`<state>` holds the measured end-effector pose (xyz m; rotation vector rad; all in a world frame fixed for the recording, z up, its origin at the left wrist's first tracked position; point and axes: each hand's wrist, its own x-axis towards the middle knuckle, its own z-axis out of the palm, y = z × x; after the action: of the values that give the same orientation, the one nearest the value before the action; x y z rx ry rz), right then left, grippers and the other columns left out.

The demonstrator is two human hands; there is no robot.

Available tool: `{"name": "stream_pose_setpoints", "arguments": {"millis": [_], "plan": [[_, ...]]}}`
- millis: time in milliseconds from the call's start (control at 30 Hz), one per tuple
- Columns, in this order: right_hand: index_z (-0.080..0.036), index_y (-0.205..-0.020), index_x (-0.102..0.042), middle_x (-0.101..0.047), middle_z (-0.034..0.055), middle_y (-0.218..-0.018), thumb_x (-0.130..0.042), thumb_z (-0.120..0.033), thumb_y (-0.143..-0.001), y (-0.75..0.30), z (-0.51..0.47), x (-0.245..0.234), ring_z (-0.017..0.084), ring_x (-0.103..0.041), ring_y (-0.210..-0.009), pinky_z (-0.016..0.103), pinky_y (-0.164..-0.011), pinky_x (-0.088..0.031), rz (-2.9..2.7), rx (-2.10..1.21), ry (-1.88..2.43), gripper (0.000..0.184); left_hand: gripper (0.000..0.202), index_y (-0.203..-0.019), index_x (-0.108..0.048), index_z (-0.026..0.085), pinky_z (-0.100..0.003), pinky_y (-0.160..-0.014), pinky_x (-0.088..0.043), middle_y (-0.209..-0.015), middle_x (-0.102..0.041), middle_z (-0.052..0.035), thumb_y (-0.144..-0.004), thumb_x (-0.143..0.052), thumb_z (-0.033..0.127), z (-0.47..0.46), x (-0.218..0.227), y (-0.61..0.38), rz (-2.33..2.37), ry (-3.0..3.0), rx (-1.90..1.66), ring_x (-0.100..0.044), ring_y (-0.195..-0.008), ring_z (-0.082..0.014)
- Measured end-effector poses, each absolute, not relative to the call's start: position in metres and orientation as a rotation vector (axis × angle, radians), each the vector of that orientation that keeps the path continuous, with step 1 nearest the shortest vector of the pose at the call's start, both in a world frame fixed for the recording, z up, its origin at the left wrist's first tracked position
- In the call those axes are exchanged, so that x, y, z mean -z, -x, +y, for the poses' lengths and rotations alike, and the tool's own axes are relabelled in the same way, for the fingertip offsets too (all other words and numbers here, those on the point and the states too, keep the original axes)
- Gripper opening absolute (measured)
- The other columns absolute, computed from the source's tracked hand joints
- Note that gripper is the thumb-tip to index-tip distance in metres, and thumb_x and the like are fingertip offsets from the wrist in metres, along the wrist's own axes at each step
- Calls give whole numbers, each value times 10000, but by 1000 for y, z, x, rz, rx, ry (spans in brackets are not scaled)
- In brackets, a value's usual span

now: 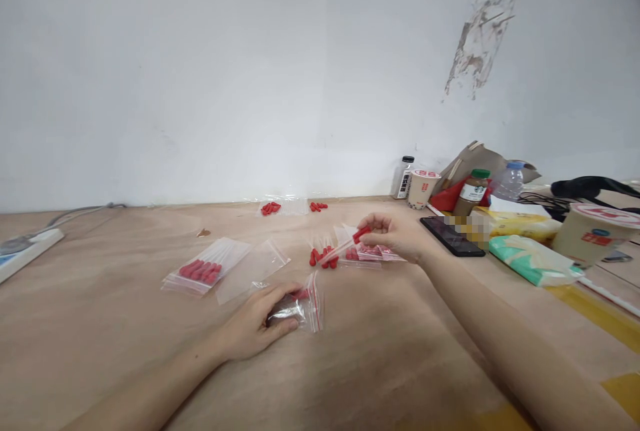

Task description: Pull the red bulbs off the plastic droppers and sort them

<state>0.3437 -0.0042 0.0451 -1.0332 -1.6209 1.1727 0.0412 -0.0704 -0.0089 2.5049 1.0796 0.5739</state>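
My left hand [267, 324] rests low over the table, fingers curled round a clear zip bag [316, 304] with a red line along its mouth; something red shows inside. Up and to the right, my right hand [390, 236] pinches a red-tipped white stick [362, 233] by its red end. Beneath it lies a loose heap of similar red-tipped sticks [324, 257], beside more clear bags [370, 253] with red contents. To the left, a stack of filled zip bags [200, 271] shows several red tips in a row. A flat clear bag [265, 261] lies between.
Small groups of red pieces [271, 208] lie near the wall. On the right stand a drink cup [424, 189], a green-capped bottle [475, 192], a phone [453, 236], a tissue pack [533, 261] and a larger cup [595, 234]. A power strip [30, 251] sits far left.
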Motion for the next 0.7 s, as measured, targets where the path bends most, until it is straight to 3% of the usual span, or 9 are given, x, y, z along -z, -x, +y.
{"name": "stream_pose_setpoints", "arguments": {"millis": [200,367,700], "plan": [[-178,-821,-564,-626,25,-745,-627,-283,-685,-333,14,-13,119,-561,-610,266,-574,-475,-1530,-551,1081,184,429,-1251,-423,260,-338,-858,-454,-1202,-562,-52,-857,-488,415,-69,12,-40,1072,-2514,-565,-554,-1006,-210],[-187,-811,-585,-590,41,-810,-534,-167,-749,-311,9,15,147,-570,-707,302,-678,-485,-1821,-119,1095,82,414,-1242,-436,259,-343,-853,-455,-1191,-569,-57,-860,-480,414,-70,9,-41,1052,-2525,-577,-556,-1000,-214],[-159,-943,-614,-598,87,-952,-487,-64,-773,-309,14,37,174,-582,-858,293,-765,-471,-2091,23,1142,232,418,-1249,-425,263,-324,-847,-454,-1215,-556,-47,-860,-486,404,-70,11,-40,1059,-2533,-564,-554,-1008,-202]]}}
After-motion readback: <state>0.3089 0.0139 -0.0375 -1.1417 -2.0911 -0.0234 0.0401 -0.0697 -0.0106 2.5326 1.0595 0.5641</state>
